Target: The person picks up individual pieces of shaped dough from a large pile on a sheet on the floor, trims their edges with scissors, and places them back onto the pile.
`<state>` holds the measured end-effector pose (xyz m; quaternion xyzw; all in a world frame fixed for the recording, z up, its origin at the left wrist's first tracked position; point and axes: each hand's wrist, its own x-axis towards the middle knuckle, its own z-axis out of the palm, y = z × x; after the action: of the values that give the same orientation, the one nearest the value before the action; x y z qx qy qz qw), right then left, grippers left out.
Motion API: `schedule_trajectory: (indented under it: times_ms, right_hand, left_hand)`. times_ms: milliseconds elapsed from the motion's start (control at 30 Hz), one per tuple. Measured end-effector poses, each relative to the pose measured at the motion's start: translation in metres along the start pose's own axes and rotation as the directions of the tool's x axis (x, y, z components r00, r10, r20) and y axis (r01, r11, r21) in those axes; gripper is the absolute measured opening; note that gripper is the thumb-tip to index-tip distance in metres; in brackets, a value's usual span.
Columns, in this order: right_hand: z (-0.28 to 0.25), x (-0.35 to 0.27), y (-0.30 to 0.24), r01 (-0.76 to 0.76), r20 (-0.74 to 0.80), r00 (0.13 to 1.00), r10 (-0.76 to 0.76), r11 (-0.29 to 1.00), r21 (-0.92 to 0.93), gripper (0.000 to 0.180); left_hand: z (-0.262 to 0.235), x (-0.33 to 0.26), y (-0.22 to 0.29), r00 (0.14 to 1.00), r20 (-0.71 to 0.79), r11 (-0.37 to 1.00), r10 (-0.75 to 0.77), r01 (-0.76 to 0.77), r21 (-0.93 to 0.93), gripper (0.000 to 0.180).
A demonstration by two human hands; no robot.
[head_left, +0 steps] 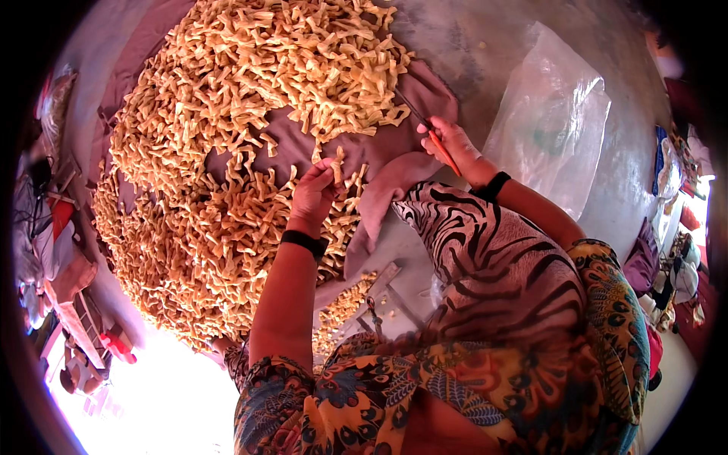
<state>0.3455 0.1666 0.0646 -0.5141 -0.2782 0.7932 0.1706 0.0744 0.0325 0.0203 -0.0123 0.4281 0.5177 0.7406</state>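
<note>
My left hand pinches one short tan piece upright between thumb and fingers; the piece flares at its ends and narrows in the middle, like a small knotted chew. My right hand is closed around a slim tool with an orange-red handle and a thin dark shaft pointing up and left. Whether that shaft is a blade cannot be made out. The tool stands apart from the held piece. Beyond and left of my hands spreads a big heap of similar tan pieces on a mauve cloth.
A clear plastic bag lies on the grey floor at the right. Smaller yellow bits lie near a low frame below my left hand. Zebra-striped fabric covers my lap. Assorted belongings line both far edges.
</note>
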Motion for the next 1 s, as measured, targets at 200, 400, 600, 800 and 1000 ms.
schedule_trajectory:
  times_ms: [200,400,600,800,1000]
  right_hand:
    - [-0.013,0.013,0.013,0.114,0.032,0.993,-0.109,0.936,-0.334,0.015]
    - [-0.038,0.025,0.016,0.133,-0.128,0.882,-0.454,0.498,-0.857,0.021]
    - [-0.046,0.024,0.018,0.135,-0.125,0.857,-0.500,0.451,-0.882,0.022]
    - [-0.056,0.025,0.024,0.133,-0.183,0.893,-0.412,0.629,-0.766,0.018]
    - [-0.051,0.031,0.026,0.162,-0.168,0.875,-0.453,0.603,-0.781,0.017]
  left_hand:
    - [-0.012,-0.011,0.013,0.996,-0.079,0.994,0.035,-0.026,0.109,0.012]
    - [0.002,0.046,0.023,0.773,0.228,-0.214,0.592,-0.121,0.969,0.044]
    - [0.091,0.062,0.026,0.921,0.222,-0.521,0.320,-0.024,0.853,0.055]
    - [0.029,0.002,0.002,0.990,0.087,-0.621,0.109,-0.001,0.784,0.046]
    - [-0.003,-0.069,-0.003,0.937,0.273,-0.623,0.217,-0.082,0.778,0.037]
